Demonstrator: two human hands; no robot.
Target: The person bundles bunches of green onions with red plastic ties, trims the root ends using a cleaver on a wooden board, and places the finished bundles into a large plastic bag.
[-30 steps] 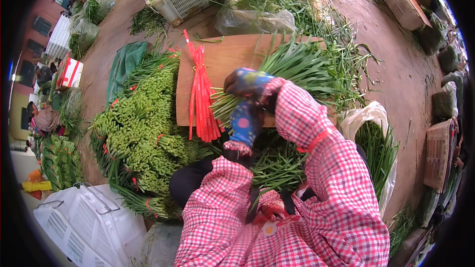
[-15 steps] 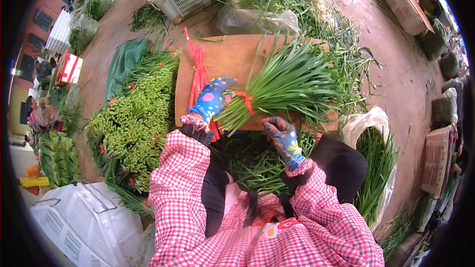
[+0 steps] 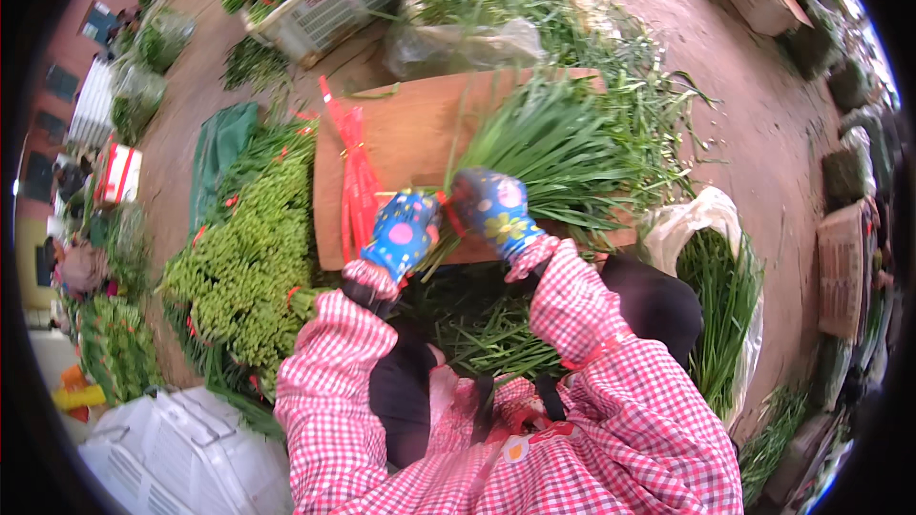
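A bundle of garlic chives (image 3: 563,148) lies on a brown board, its leaves fanned out to the far right. Around its stem end runs a red tie (image 3: 450,214), partly covered by my hands. My left hand (image 3: 405,227), in a blue spotted glove, is closed at the stem ends. Close beside it, my right hand (image 3: 491,210) in a matching glove is closed over the bundle at the tie. Its fingertips are hidden, and both hands are slightly blurred. Left of the bundle, a bunch of loose red ties (image 3: 355,172) lies on the board (image 3: 420,110).
Tied bundles of green stems (image 3: 243,267) are heaped at the left. Loose leaves lie beneath the board, and an open white bag (image 3: 701,219) of greens stands at the right. Beyond the board are a white crate (image 3: 334,10) and a plastic bag (image 3: 468,46); another white crate (image 3: 186,448) is near left.
My right hand has moved up and left from below the bundle onto its tied part, beside my left hand. My left hand has shifted slightly down. The whole view has tilted a little.
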